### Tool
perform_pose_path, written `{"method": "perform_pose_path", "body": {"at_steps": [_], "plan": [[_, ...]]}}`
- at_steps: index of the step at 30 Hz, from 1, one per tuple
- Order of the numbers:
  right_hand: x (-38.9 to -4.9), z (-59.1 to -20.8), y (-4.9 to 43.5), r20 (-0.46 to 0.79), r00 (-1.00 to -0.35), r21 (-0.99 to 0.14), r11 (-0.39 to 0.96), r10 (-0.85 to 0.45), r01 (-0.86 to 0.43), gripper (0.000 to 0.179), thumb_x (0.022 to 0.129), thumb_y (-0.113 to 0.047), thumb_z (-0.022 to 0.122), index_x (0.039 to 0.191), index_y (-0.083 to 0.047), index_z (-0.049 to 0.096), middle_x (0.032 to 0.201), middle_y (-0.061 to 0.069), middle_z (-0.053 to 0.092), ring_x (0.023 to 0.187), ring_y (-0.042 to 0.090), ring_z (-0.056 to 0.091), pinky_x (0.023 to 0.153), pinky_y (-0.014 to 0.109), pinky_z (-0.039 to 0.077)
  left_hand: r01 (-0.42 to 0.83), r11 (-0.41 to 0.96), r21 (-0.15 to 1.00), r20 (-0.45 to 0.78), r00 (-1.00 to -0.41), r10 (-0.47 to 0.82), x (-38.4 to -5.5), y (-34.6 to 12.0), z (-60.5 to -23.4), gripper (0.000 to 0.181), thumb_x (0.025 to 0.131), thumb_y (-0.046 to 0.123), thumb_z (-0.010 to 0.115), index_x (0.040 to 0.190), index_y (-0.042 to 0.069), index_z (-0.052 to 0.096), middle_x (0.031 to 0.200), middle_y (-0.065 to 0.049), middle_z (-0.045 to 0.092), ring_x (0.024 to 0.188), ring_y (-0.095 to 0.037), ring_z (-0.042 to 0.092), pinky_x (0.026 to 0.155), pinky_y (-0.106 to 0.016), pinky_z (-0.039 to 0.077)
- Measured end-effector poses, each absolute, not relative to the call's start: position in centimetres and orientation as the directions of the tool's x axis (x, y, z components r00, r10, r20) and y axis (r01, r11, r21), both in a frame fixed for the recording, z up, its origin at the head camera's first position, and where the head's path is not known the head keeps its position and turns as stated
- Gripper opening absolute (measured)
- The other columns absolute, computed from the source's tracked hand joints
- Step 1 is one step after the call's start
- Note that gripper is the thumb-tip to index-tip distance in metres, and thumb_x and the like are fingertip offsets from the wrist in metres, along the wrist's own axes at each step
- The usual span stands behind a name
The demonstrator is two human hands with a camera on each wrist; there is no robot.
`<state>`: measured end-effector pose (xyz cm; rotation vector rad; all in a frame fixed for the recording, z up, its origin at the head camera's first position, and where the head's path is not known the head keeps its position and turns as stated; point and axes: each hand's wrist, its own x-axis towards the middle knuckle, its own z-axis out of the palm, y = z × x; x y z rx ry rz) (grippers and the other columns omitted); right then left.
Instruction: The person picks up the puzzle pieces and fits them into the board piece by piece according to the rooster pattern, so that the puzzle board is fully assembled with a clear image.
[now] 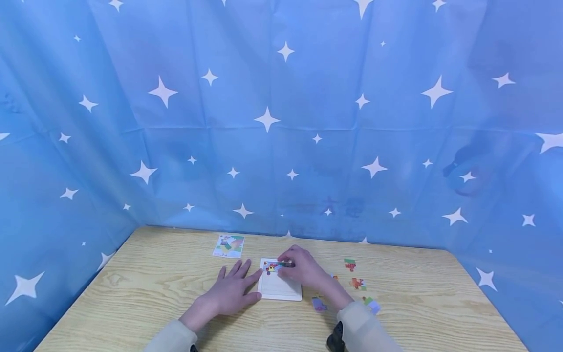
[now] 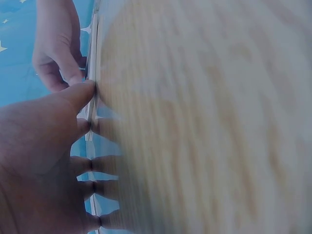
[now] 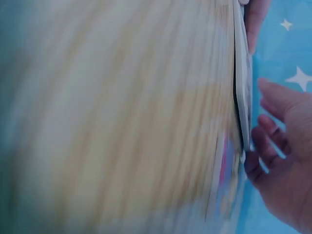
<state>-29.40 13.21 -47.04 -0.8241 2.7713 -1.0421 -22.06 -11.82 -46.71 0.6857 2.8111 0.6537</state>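
A white puzzle tray (image 1: 281, 290) lies on the table, with joined colourful pieces (image 1: 270, 267) in its upper left corner. My left hand (image 1: 232, 291) is spread on the table at the tray's left side, thumb and index finger at its edge. Over the tray's upper right, my right hand (image 1: 302, 268) pinches a puzzle piece (image 1: 286, 264), greenish and mostly covered by the fingers. From the left wrist view, the left thumb (image 2: 80, 95) meets the tray's rim. The right wrist view catches the right hand (image 3: 287, 141) with bent fingers beside the tray edge.
Several loose puzzle pieces lie right of the tray, among them a green and red one (image 1: 350, 265), an orange one (image 1: 358, 283) and purple ones (image 1: 319, 304) near the right forearm. A picture card (image 1: 228, 246) lies behind the left hand. A blue star-patterned curtain (image 1: 281, 161) borders the wooden table (image 1: 422, 298).
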Motion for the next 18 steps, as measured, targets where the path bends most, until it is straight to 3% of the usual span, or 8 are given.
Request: {"method": "perform_pose_path", "body": {"at_steps": [9, 18], "plan": [[-29.4, -45.0, 17.7, 0.179, -0.883, -0.675, 0.599, -0.434, -0.431, 0.026, 0.097, -0.016, 0.073, 0.120, -0.003, 0.073, 0.111, 0.010, 0.065, 0.090, 0.019, 0.058, 0.072, 0.036, 0.051, 0.394, 0.791, 0.468, -0.060, -0.879, 0.473, -22.0, -11.9, -46.5, 0.064, 0.104, 0.046, 0.057, 0.157, 0.012, 0.045, 0.164, -0.027, 0.025, 0.152, -0.047, 0.016, 0.112, -0.077, 0.011], [-29.2, -44.3, 24.1, 0.168, -0.951, -0.719, 0.627, -0.260, -0.299, 0.030, 0.097, -0.015, 0.073, 0.124, -0.002, 0.071, 0.118, 0.016, 0.067, 0.096, 0.022, 0.062, 0.069, 0.035, 0.054, 0.393, 0.788, 0.474, -0.069, -0.876, 0.477, -21.8, -11.8, -46.7, 0.065, 0.104, 0.047, 0.057, 0.156, 0.011, 0.045, 0.164, -0.027, 0.025, 0.152, -0.047, 0.016, 0.111, -0.078, 0.011]]}}
